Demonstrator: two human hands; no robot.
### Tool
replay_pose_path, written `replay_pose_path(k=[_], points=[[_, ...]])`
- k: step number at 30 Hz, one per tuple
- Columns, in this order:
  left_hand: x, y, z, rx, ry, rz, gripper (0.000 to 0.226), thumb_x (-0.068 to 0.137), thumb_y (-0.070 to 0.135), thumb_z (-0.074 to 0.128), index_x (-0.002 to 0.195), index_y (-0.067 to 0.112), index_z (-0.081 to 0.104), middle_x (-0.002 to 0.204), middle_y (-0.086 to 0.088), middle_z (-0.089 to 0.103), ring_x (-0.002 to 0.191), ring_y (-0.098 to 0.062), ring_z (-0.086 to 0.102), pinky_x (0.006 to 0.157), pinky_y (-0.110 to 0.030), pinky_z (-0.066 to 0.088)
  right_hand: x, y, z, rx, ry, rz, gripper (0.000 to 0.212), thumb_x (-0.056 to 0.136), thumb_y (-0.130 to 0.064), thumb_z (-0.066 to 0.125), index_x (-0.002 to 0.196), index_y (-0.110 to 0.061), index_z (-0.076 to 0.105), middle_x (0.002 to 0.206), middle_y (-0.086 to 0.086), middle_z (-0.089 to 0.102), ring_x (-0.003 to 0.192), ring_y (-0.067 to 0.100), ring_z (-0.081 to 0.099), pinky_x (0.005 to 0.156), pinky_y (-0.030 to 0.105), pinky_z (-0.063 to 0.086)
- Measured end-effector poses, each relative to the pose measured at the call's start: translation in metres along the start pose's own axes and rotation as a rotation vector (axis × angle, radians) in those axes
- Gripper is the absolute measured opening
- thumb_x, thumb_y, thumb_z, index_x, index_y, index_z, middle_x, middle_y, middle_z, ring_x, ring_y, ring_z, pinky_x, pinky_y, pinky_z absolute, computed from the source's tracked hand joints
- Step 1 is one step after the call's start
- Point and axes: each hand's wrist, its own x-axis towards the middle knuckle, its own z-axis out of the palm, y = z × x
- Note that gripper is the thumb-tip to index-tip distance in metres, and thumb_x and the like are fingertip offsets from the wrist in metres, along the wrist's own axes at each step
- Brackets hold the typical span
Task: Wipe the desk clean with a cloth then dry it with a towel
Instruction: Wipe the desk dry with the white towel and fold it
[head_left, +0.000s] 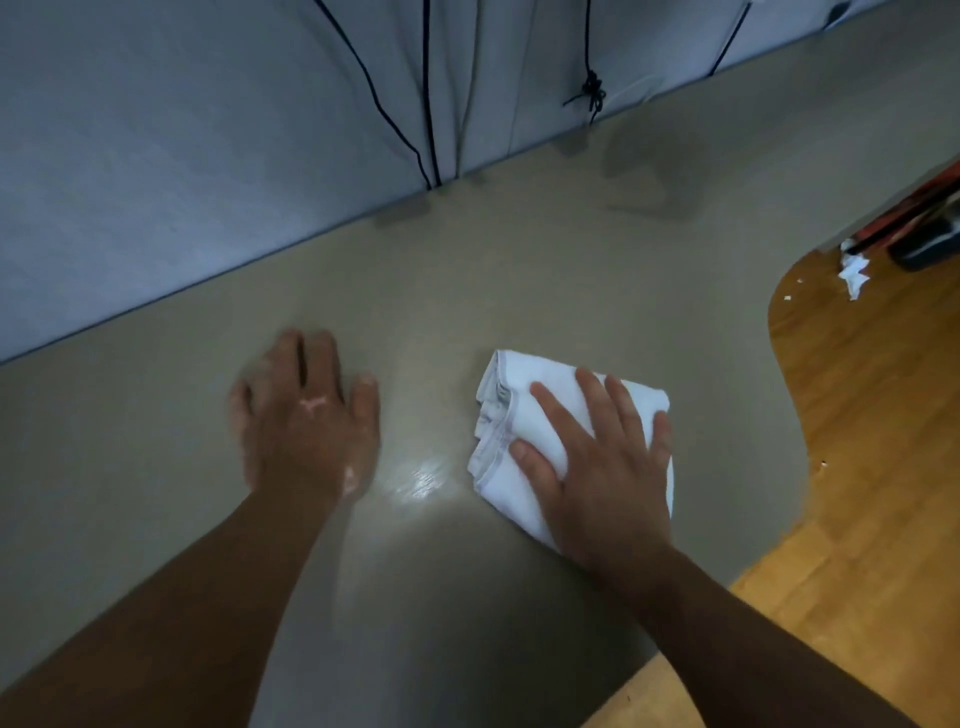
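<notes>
A folded white cloth (511, 415) lies on the grey desk (519, 270), right of centre. My right hand (602, 462) presses flat on top of it, fingers spread, covering its right half. My left hand (306, 415) rests palm down on the bare desk to the left of the cloth, fingers apart and holding nothing; it looks blurred. Between the two hands a wet streak (421, 480) shines on the desk surface.
A grey partition wall (182, 156) with black cables (428, 104) runs along the desk's far edge. The desk's curved right edge drops to a wooden floor (872, 415), where crumpled white paper (854, 275) and an orange-and-black object (924, 228) lie.
</notes>
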Motion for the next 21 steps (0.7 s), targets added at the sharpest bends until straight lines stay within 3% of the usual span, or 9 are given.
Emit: replay_pose_path(k=[6, 12, 18, 21], points=[[0.041, -0.033, 0.002, 0.103, -0.155, -0.16, 0.071, 0.101, 0.062, 0.016, 0.16, 0.023, 0.017, 0.168, -0.013, 0.014, 0.157, -0.03, 0.01, 0.122, -0.063, 0.012, 0.118, 0.033, 0.003, 0.035, 0.008, 0.089, 0.063, 0.097, -0.072, 0.033, 0.152, -0.044, 0.043, 0.163, 0.001, 0.038, 0.152, 0.028, 0.031, 0.119, 0.066, 0.019], [0.038, -0.028, 0.001, 0.122, -0.15, -0.171, 0.074, 0.1, 0.065, 0.012, 0.162, 0.024, 0.013, 0.171, -0.011, 0.009, 0.158, -0.028, 0.004, 0.124, -0.061, 0.007, 0.215, 0.051, -0.002, 0.085, -0.052, 0.163, 0.066, 0.099, -0.072, 0.028, 0.156, -0.039, 0.034, 0.166, 0.003, 0.029, 0.154, 0.027, 0.021, 0.122, 0.067, 0.009], [0.04, -0.027, 0.002, 0.143, -0.183, -0.174, 0.075, 0.098, 0.066, 0.006, 0.163, 0.027, 0.006, 0.172, -0.008, 0.003, 0.159, -0.028, -0.002, 0.125, -0.061, 0.006, 0.192, 0.026, 0.0, 0.067, 0.016, 0.149, 0.067, 0.097, -0.07, 0.026, 0.151, -0.036, 0.044, 0.162, 0.008, 0.036, 0.151, 0.032, 0.028, 0.118, 0.071, 0.016], [0.041, -0.026, 0.0, 0.133, -0.189, -0.179, 0.076, 0.098, 0.066, 0.005, 0.163, 0.027, 0.005, 0.172, -0.008, 0.001, 0.159, -0.028, -0.003, 0.125, -0.061, 0.005, 0.132, -0.014, 0.005, 0.047, 0.024, -0.019, 0.063, 0.098, -0.067, 0.033, 0.151, -0.036, 0.049, 0.161, 0.01, 0.041, 0.149, 0.036, 0.035, 0.116, 0.07, 0.022]])
